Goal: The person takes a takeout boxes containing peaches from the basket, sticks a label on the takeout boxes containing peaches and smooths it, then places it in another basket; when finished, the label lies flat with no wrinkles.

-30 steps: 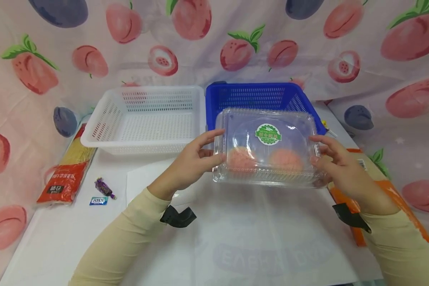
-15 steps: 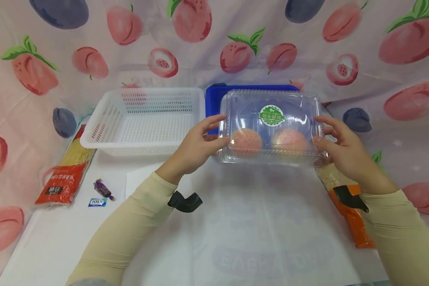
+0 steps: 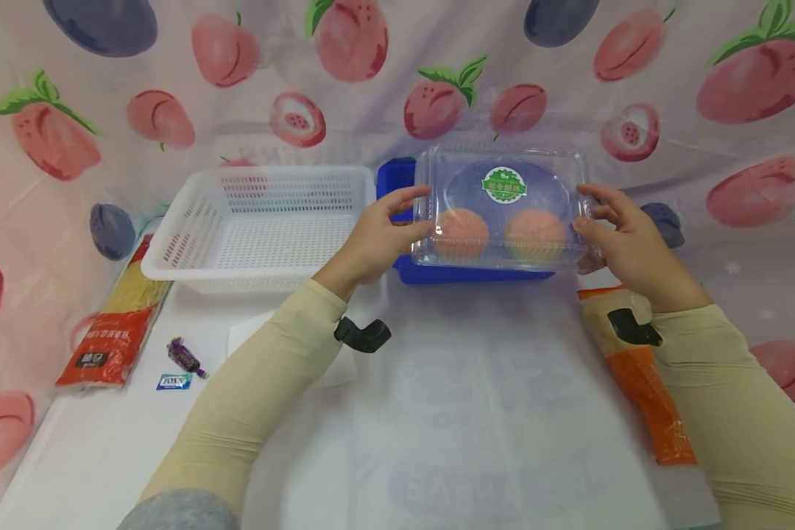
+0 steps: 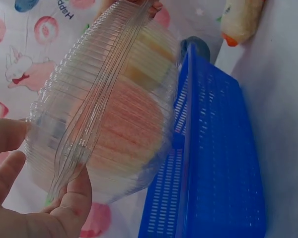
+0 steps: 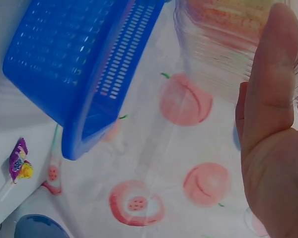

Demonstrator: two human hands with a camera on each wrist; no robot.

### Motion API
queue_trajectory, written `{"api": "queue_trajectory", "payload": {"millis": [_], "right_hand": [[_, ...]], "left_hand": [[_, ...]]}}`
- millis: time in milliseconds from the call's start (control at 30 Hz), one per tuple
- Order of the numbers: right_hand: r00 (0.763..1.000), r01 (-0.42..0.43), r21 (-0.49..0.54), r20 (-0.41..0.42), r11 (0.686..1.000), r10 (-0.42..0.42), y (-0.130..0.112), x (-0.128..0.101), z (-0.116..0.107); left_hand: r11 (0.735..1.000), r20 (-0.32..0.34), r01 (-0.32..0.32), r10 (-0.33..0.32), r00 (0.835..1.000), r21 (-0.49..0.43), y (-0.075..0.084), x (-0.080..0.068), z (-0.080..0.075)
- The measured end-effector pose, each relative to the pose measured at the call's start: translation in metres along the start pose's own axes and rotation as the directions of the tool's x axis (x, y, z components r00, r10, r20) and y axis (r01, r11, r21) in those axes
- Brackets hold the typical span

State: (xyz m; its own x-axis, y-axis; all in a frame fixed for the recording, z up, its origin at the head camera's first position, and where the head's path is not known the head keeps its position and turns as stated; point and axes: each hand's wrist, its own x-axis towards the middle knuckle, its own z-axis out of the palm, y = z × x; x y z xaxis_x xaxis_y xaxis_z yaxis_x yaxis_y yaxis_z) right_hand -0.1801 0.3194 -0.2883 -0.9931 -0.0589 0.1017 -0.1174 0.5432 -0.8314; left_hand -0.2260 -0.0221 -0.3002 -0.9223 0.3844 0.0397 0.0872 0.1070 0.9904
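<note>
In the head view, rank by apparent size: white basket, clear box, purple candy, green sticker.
1. white basket, largest.
2. clear box, smaller, though held up nearer the camera, so the true gap is unsure.
3. green sticker.
4. purple candy, only slightly smaller than the sticker.

This looks like a makeshift recording corner set up for sorting groceries, not a real kitchen: a fruit-print cloth (image 3: 397, 81) hangs as the backdrop, and a white-covered counter (image 3: 477, 412) carries a white basket (image 3: 258, 221), a blue basket (image 3: 437, 272) and a noodle packet (image 3: 115, 324).
</note>
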Motion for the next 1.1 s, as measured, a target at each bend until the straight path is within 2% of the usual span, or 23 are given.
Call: {"api": "queue_trajectory", "payload": {"millis": [133,300,400,667,867,1000,1100], "right_hand": [[1.000,0.007,0.016,-0.011,1.000,-0.006,0.008,0.013,0.003],[1.000,0.021,-0.026,-0.020,0.999,-0.021,0.020,0.027,0.004],[1.000,0.000,-0.032,-0.017,0.999,0.000,0.025,0.035,0.006],[0.998,-0.048,0.031,0.032,0.998,0.047,0.038,0.061,0.016],[0.997,-0.051,0.028,0.060,0.998,0.049,0.052,0.074,0.022],[0.996,-0.055,0.024,0.067,0.998,0.054,0.058,0.079,0.025],[0.996,-0.066,0.008,0.066,0.998,0.065,0.059,0.080,0.027]], "left_hand": [[0.999,-0.028,0.021,-0.022,0.999,-0.030,-0.005,0.010,0.000],[0.997,-0.073,0.044,-0.048,0.996,-0.061,-0.015,0.021,0.003],[0.995,-0.089,0.064,-0.070,0.994,-0.074,-0.020,0.028,0.004],[0.985,-0.111,0.112,-0.127,0.986,-0.130,-0.036,0.045,0.003],[0.985,-0.134,0.157,-0.166,0.977,-0.077,-0.047,0.051,0.003],[0.984,-0.165,0.175,-0.170,0.971,0.014,-0.049,0.051,0.004],[0.981,-0.196,0.162,-0.138,0.971,0.111,-0.048,0.045,0.005]]}}
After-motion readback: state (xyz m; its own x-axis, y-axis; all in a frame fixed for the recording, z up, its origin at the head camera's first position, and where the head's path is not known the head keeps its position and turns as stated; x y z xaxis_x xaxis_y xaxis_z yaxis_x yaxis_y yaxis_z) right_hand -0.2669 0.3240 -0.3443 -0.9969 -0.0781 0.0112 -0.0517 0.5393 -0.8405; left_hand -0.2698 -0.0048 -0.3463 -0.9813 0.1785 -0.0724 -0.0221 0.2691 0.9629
